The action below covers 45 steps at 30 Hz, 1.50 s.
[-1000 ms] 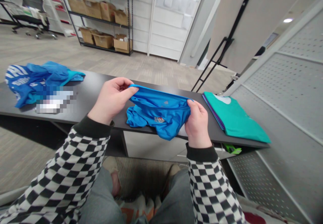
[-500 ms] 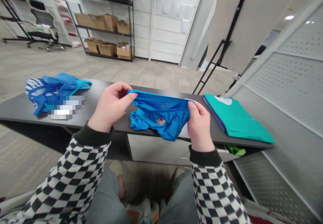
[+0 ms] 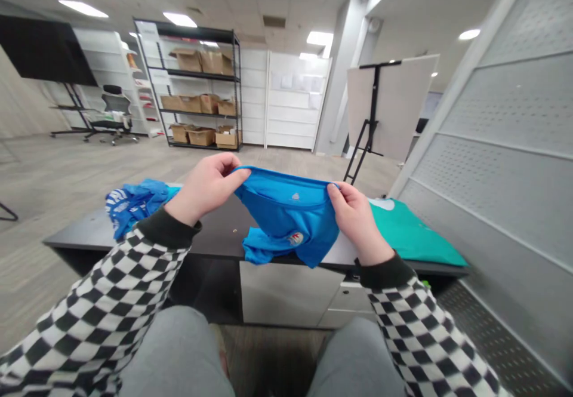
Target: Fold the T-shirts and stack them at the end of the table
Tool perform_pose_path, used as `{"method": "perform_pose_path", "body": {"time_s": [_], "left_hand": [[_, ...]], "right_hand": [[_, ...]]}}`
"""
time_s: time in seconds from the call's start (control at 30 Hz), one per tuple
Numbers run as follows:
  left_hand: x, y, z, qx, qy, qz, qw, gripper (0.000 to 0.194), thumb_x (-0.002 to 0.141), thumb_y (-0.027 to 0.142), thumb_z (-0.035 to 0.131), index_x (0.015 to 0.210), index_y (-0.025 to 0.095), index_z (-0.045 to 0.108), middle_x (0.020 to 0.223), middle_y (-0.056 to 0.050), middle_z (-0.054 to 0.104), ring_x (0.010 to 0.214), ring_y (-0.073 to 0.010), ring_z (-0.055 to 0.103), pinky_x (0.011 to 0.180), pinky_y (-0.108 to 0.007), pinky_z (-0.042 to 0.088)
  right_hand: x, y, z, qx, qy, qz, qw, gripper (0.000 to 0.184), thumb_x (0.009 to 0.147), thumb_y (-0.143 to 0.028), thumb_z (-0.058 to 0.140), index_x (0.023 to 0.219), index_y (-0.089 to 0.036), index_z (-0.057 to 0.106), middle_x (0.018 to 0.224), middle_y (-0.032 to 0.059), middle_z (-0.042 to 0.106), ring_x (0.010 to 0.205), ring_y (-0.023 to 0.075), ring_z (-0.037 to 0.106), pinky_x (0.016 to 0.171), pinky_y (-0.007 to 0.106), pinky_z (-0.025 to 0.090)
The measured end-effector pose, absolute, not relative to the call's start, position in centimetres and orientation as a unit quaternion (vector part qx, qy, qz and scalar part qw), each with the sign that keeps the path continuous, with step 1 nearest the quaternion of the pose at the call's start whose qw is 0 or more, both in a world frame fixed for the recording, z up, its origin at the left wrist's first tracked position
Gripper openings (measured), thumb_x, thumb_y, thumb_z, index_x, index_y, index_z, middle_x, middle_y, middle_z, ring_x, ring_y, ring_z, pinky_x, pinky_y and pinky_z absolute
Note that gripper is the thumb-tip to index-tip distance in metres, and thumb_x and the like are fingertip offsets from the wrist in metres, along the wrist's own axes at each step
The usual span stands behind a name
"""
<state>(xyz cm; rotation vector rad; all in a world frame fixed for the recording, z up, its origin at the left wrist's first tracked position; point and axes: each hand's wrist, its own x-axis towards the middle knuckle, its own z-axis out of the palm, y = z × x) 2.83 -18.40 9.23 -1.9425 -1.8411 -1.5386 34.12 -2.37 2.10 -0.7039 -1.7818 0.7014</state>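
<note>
A bright blue T-shirt (image 3: 308,230) with a small red and white chest print hangs between my hands, its neckline stretched nearly level. My left hand (image 3: 208,185) pinches the neckline at its left end. At the right end my right hand (image 3: 356,215) grips the same edge between thumb and fingers. The shirt's lower part lies bunched on the dark tabletop (image 3: 215,236). Inside the neck a small pale label print shows.
Crumpled blue clothing (image 3: 138,203) with white lettering lies on the left of the table. A folded teal shirt (image 3: 412,236) lies at the right, beside a grey perforated partition (image 3: 501,164). Beyond stand a shelf rack (image 3: 203,74) with cardboard boxes and a board on a stand (image 3: 394,107).
My view has tilted up, showing the ceiling. Both hands have raised the blue T-shirt, and more of its front hangs down below the neckline.
</note>
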Motion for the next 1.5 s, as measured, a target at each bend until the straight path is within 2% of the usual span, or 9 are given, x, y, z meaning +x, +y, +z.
{"method": "perform_pose_path", "body": {"time_s": [0.23, 0.47, 0.6, 0.73, 0.87, 1.0, 1.2, 1.37, 1.5], "left_hand": [[1.7, -20.2, 14.5, -0.665, -0.613, -0.425, 0.012, 0.046, 0.092, 0.056, 0.073, 0.065, 0.022, 0.057, 0.061, 0.002, 0.051, 0.062, -0.0158, 0.049, 0.059, -0.029, 0.035], [1.8, -23.5, 15.4, -0.667, -0.543, -0.497, -0.114, 0.053, 0.091, 0.069, 0.078, 0.072, 0.023, 0.060, 0.067, 0.001, 0.054, 0.060, -0.0140, 0.048, 0.058, -0.027, 0.038], [2.2, -26.1, 16.1, -0.667, -0.542, -0.501, -0.101, 0.057, 0.087, 0.070, 0.081, 0.069, 0.024, 0.054, 0.064, 0.002, 0.049, 0.057, -0.0132, 0.044, 0.054, -0.027, 0.034], [2.5, -28.5, 17.2, -0.661, -0.596, -0.455, -0.030, 0.056, 0.086, 0.068, 0.083, 0.068, 0.024, 0.054, 0.061, 0.002, 0.046, 0.057, -0.0138, 0.041, 0.053, -0.028, 0.030], [3.1, -30.1, 18.7, -0.675, -0.628, -0.385, 0.040, 0.050, 0.084, 0.066, 0.085, 0.077, 0.022, 0.063, 0.066, 0.000, 0.054, 0.065, -0.0161, 0.049, 0.059, -0.029, 0.035], [3.5, -30.5, 20.0, -0.708, -0.640, -0.281, 0.097, 0.046, 0.081, 0.063, 0.086, 0.089, 0.019, 0.076, 0.076, 0.000, 0.065, 0.080, -0.0198, 0.062, 0.071, -0.027, 0.042], [2.5, -29.3, 20.5, -0.694, -0.667, -0.224, 0.151, 0.050, 0.089, 0.067, 0.076, 0.096, 0.018, 0.085, 0.078, -0.001, 0.069, 0.087, -0.0229, 0.067, 0.079, -0.029, 0.045], [1.4, -28.3, 19.8, -0.678, -0.685, -0.211, 0.163, 0.059, 0.099, 0.068, 0.071, 0.099, 0.010, 0.083, 0.078, -0.002, 0.068, 0.083, -0.0170, 0.061, 0.079, -0.026, 0.043], [0.6, -26.8, 18.6, -0.672, -0.700, -0.176, 0.166, 0.077, 0.107, 0.071, 0.058, 0.101, -0.003, 0.078, 0.081, 0.001, 0.063, 0.085, -0.0097, 0.057, 0.086, -0.023, 0.036]], "right_hand": [[35.8, -3.6, 9.3, -0.267, -0.856, 0.085, 0.434, 0.046, 0.113, -0.064, 0.054, 0.101, -0.024, 0.075, 0.095, 0.0060, 0.079, 0.090, 0.0276, 0.070, 0.084, 0.038, 0.052], [37.3, -8.5, 15.7, -0.291, -0.871, -0.041, 0.395, 0.048, 0.113, -0.064, 0.050, 0.090, -0.025, 0.064, 0.081, 0.0057, 0.070, 0.077, 0.0250, 0.062, 0.074, 0.037, 0.044], [38.1, -10.8, 17.9, -0.294, -0.874, -0.045, 0.384, 0.054, 0.108, -0.071, 0.058, 0.084, -0.024, 0.066, 0.076, 0.0047, 0.066, 0.076, 0.0242, 0.060, 0.073, 0.037, 0.044], [39.2, -11.9, 19.2, -0.334, -0.860, -0.017, 0.386, 0.057, 0.101, -0.076, 0.071, 0.083, -0.022, 0.070, 0.069, 0.0039, 0.060, 0.073, 0.0242, 0.058, 0.069, 0.039, 0.047], [40.2, -11.6, 19.7, -0.351, -0.843, -0.003, 0.408, 0.057, 0.098, -0.077, 0.076, 0.090, -0.021, 0.074, 0.071, 0.0052, 0.061, 0.075, 0.0259, 0.060, 0.070, 0.041, 0.051], [40.6, -10.6, 19.4, -0.326, -0.840, -0.001, 0.434, 0.062, 0.099, -0.084, 0.071, 0.094, -0.022, 0.073, 0.072, 0.0040, 0.063, 0.074, 0.0248, 0.061, 0.070, 0.041, 0.055], [40.2, -9.6, 18.6, -0.290, -0.852, -0.015, 0.435, 0.064, 0.102, -0.085, 0.064, 0.087, -0.023, 0.071, 0.069, 0.0031, 0.061, 0.073, 0.0236, 0.061, 0.069, 0.040, 0.055], [40.4, -9.6, 18.0, -0.308, -0.871, -0.026, 0.382, 0.059, 0.102, -0.074, 0.074, 0.091, -0.016, 0.073, 0.086, 0.0063, 0.070, 0.085, 0.0214, 0.064, 0.078, 0.037, 0.054], [40.9, -9.1, 17.3, -0.300, -0.896, -0.027, 0.326, 0.063, 0.085, -0.075, 0.092, 0.088, -0.014, 0.074, 0.088, 0.0027, 0.070, 0.083, 0.0182, 0.064, 0.074, 0.033, 0.052]]}}
